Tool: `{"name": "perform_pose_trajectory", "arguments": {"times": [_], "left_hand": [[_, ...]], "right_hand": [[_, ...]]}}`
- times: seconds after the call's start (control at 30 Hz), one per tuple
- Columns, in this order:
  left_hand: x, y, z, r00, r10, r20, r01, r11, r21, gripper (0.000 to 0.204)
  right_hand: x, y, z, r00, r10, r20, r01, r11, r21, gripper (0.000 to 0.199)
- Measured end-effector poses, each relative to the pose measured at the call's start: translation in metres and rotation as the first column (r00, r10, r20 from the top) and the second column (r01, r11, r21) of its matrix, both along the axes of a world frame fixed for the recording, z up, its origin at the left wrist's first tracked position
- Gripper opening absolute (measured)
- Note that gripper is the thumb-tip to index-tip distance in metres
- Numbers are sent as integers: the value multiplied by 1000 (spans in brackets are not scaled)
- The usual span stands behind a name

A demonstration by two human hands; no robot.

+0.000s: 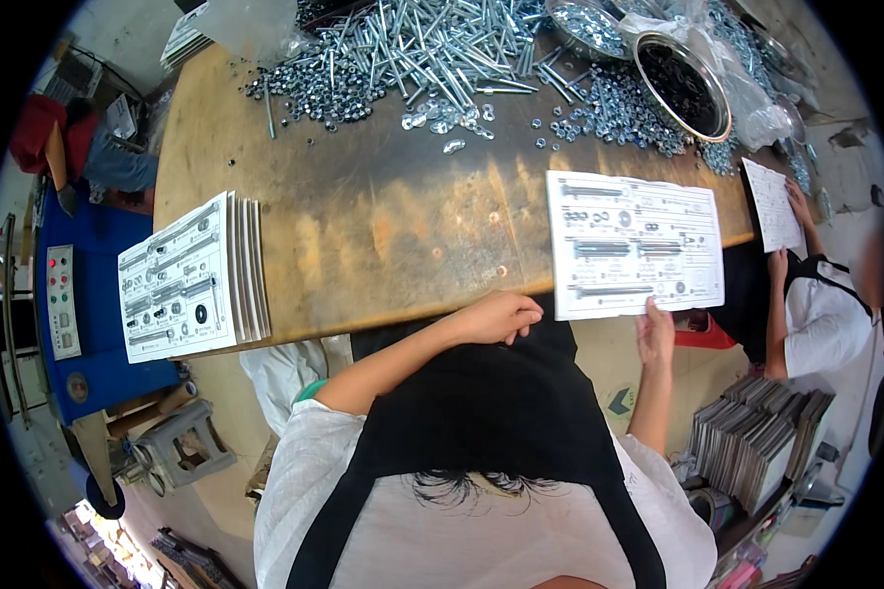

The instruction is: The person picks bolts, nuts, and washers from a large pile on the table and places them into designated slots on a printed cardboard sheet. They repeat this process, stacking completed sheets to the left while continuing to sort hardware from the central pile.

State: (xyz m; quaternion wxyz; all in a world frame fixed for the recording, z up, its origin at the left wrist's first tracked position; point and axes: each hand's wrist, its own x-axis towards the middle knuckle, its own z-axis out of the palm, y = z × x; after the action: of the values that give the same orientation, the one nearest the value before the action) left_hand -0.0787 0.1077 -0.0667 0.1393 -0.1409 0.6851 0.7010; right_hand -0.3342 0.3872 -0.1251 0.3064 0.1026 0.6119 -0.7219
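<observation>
With my right hand (pixel 656 332) pinching the near edge of the printed card (pixel 634 243) lying flat at the wooden table's (pixel 383 226) front and my left hand (pixel 496 316) resting loosely curled and empty, I'd slide the card squarely without bending it.

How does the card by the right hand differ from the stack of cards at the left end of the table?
The single card lies alone, lengthwise along the table edge; the right hand holds its near edge. The stack of cards is many cards fanned together, turned upright and tilted, untouched. Both are white with printed hardware pictures.
</observation>
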Motion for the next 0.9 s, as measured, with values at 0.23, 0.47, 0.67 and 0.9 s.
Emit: {"name": "perform_pose_trajectory", "arguments": {"times": [0.23, 0.47, 0.67, 0.9], "left_hand": [[73, -6, -16, 937, 277, 212, -314, 935, 166, 30], [150, -12, -12, 800, 548, 243, -577, 814, 63, 27], [205, -38, 2, 593, 746, 303, -774, 632, -41, 22], [242, -60, 2, 587, 742, 324, -767, 638, -71, 22]], "right_hand": [[123, -80, 31, 998, 5, 67, -2, 999, -39, 24], [146, -80, 0, 822, 541, 176, -468, 819, -331, 22], [167, -130, 66, 539, 762, 360, -701, 642, -309, 41], [154, -160, 54, 155, 963, 219, -912, 225, -343, 45]]}}
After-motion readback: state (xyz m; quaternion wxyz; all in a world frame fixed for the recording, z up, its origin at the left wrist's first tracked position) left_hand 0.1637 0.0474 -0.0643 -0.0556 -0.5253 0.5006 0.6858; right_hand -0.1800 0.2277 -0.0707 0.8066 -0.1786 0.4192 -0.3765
